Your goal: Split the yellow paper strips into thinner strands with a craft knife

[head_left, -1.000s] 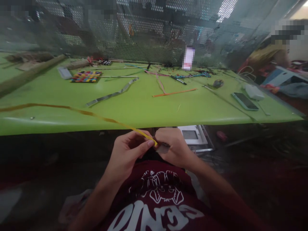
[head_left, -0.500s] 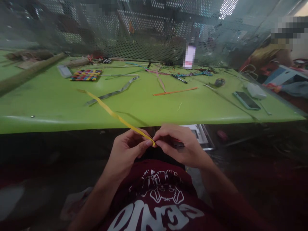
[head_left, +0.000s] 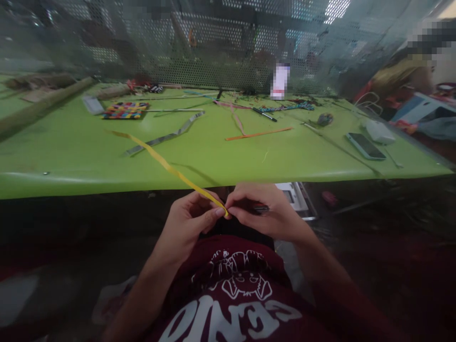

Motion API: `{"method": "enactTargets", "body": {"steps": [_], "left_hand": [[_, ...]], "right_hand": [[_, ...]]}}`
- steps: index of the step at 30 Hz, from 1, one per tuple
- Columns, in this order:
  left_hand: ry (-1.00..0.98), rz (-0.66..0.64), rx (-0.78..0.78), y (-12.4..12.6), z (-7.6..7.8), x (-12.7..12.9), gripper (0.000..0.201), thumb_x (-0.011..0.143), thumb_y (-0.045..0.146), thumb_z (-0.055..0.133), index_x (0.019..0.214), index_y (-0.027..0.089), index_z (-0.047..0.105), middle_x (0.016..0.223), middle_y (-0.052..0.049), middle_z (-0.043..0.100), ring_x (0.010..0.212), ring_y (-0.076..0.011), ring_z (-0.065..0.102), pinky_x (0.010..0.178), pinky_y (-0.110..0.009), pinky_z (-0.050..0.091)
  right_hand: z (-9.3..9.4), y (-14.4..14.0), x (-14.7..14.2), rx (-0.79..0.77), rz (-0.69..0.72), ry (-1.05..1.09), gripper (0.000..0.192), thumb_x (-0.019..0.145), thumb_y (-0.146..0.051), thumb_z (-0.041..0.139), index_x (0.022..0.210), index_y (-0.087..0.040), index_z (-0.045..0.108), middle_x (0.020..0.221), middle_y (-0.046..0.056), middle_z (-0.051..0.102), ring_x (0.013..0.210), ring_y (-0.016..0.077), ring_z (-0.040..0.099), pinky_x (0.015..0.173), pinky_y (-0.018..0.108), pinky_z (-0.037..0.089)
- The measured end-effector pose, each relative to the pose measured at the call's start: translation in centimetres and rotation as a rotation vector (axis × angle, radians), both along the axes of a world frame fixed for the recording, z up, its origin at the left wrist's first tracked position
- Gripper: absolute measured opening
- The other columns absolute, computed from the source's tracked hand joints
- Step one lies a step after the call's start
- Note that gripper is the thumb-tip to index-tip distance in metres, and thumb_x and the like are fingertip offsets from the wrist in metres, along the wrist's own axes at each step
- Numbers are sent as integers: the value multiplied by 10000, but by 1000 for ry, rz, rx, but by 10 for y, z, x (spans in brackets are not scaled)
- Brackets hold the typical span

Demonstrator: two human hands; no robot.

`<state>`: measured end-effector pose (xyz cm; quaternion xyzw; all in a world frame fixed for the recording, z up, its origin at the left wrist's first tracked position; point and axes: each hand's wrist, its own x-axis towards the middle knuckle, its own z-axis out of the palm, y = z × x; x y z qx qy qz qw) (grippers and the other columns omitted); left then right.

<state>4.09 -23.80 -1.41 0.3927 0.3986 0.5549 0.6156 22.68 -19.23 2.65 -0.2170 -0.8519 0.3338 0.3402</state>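
Observation:
A long flat yellow strip [head_left: 167,165] runs up and leftward from my hands, its far end over the green table. My left hand [head_left: 194,213] pinches the near end of the strip between thumb and fingers. Right beside it, my right hand [head_left: 261,209] is closed, thumb and forefinger pinched at the tip of the same strip. Under the curled fingers of the right hand a small dark and reddish thing [head_left: 261,207] shows; I cannot tell what it is or whether it is held. Both hands are in front of the table edge, above my lap.
On the green table [head_left: 213,161] lie a grey strip [head_left: 167,137], an orange strip [head_left: 260,134], a black pen [head_left: 264,114], a colourful woven square [head_left: 125,110] and a phone [head_left: 365,146]. A perforated metal screen [head_left: 221,66] stands behind. Another person [head_left: 399,88] is at the right.
The yellow strip's far end has swung slightly to the left. Both hands keep their pinch at its near end, and the view has shifted a little.

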Motion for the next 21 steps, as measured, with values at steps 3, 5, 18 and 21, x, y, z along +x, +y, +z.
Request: {"method": "enactTargets", "body": {"steps": [3,5,18,21], "left_hand": [[-27,-29,-20,1,0,-1,175,705,211,830,824,172,708,655,7,678,489,-54,467,438,-157,327],[-44,-51,-28,1,-1,-1,171,700,206,833,813,172,709,658,4,680,487,-50,462,439,-155,328],[-42,-81,-53,4,-2,0,185,676,218,840,788,157,706,658,-7,668,479,-55,448,428,-172,312],[-34,-81,-47,5,-2,0,192,676,229,837,790,153,703,665,-15,671,481,-59,447,427,-179,311]], "right_hand": [[1,2,0,3,17,-26,67,929,-151,578,927,-137,643,831,0,643,714,56,534,661,180,411],[1,3,0,15,29,-38,70,931,-164,581,919,-138,645,825,-1,645,721,60,535,679,187,412],[-6,6,-1,117,-19,-35,37,838,-112,590,840,-145,608,758,-13,591,663,60,483,651,190,382],[-4,7,1,114,-30,-34,36,845,-114,591,845,-143,611,754,-11,592,654,58,478,644,189,382]]}}
